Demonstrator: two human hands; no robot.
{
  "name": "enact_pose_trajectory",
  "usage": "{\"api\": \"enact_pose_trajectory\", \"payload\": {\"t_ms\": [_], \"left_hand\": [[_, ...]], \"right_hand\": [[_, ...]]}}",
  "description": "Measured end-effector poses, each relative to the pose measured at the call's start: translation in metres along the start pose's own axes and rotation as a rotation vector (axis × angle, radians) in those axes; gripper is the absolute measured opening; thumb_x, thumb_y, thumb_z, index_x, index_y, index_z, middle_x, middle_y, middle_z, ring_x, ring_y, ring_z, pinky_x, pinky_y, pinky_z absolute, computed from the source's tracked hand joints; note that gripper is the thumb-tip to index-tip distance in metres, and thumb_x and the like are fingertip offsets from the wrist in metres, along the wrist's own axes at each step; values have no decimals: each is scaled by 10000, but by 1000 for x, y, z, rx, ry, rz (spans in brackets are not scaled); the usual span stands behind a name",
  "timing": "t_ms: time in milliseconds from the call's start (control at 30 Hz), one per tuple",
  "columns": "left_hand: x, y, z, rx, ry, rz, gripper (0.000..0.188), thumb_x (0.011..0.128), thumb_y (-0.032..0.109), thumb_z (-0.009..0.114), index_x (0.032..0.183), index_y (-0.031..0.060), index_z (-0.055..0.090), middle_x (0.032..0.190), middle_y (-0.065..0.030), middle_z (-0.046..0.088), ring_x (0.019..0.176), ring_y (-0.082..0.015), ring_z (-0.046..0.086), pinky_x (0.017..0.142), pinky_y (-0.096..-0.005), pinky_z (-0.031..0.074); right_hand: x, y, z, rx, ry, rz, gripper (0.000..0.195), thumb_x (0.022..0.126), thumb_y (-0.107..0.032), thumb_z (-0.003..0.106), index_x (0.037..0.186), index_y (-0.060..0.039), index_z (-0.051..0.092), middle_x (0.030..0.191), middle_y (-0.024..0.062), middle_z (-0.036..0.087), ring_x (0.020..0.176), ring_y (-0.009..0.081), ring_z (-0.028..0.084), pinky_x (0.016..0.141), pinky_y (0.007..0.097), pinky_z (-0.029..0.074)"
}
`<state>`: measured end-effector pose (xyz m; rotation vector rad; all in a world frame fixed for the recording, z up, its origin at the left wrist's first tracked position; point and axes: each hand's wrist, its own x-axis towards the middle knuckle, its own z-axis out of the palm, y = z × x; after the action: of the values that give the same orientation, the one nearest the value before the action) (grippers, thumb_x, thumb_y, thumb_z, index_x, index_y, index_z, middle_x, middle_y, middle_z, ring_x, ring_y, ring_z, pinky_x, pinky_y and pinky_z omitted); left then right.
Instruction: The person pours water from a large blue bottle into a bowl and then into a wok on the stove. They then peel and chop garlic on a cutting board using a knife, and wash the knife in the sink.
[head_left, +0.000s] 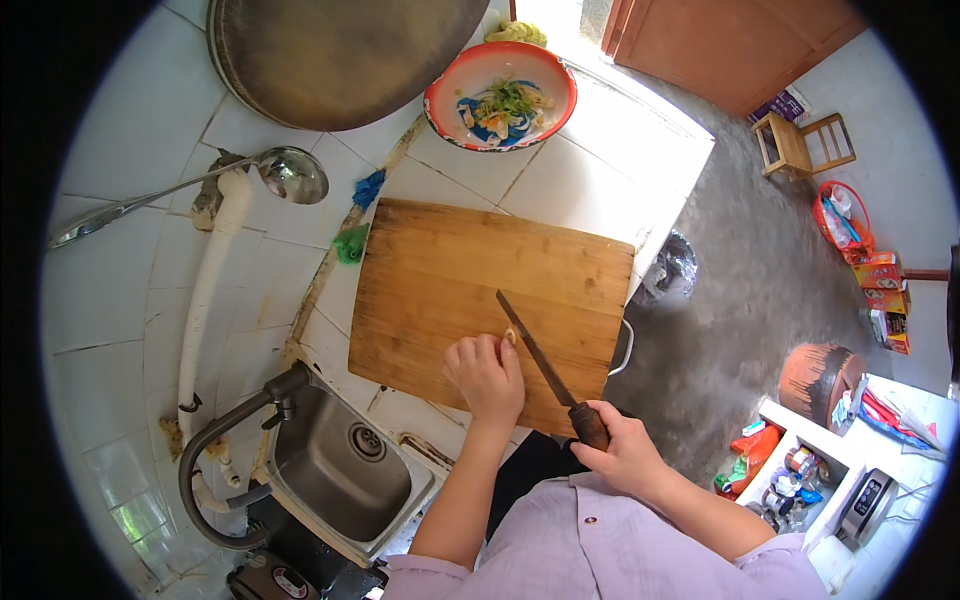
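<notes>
My left hand (486, 375) is over the wooden cutting board (480, 262), pinching a small pale piece of food (511, 335), perhaps a garlic clove, between thumb and fingers. Gripped in my right hand (619, 450) is the dark wooden handle of a kitchen knife (536, 351). Its blade is seen nearly edge-on, slanting up and left over the board, with the tip just beyond the pale piece. A narrow gap shows between blade and fingertips. Past the board, a red-rimmed enamel basin (442, 79) holds chopped greens and pale and orange pieces.
Left of the board are a steel sink (337, 480), its dark curved faucet (196, 465) and a hanging ladle (292, 174). A large round lid (337, 52) leans at upper left. A lined bin (671, 270) stands beyond the counter's right edge; a wooden chair (786, 146) is farther off.
</notes>
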<state>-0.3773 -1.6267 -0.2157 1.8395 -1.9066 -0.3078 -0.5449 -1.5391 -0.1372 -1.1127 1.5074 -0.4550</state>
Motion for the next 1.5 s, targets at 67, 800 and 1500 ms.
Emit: {"api": "enact_pose_trajectory", "payload": {"t_ms": [67, 800, 1500], "left_hand": [[0, -2, 9, 72, -37, 30, 126, 847, 176, 532, 808, 57, 519, 863, -112, 487, 880, -309, 434, 752, -433, 304], [3, -1, 16, 104, -42, -9, 106, 765, 148, 551, 774, 61, 492, 851, -122, 459, 875, -323, 420, 749, -446, 300], [1, -2, 17, 174, -16, -41, 124, 817, 188, 529, 779, 69, 530, 831, -114, 464, 861, -319, 429, 734, -442, 301]], "right_hand": [[-2, -2, 6, -76, 39, -58, 501, 739, -207, 667, 1151, 7, 478, 866, 205, 632, 792, 348, 623, 696, 373, 496], [61, -43, 20, -292, 36, -66, 381, 754, -185, 596, 1066, -18, 457, 793, 197, 630, 725, 376, 611, 640, 441, 493], [39, -33, 14, -323, 16, -55, 383, 746, -195, 591, 1063, -14, 475, 752, 210, 625, 708, 387, 612, 650, 441, 495]]}}
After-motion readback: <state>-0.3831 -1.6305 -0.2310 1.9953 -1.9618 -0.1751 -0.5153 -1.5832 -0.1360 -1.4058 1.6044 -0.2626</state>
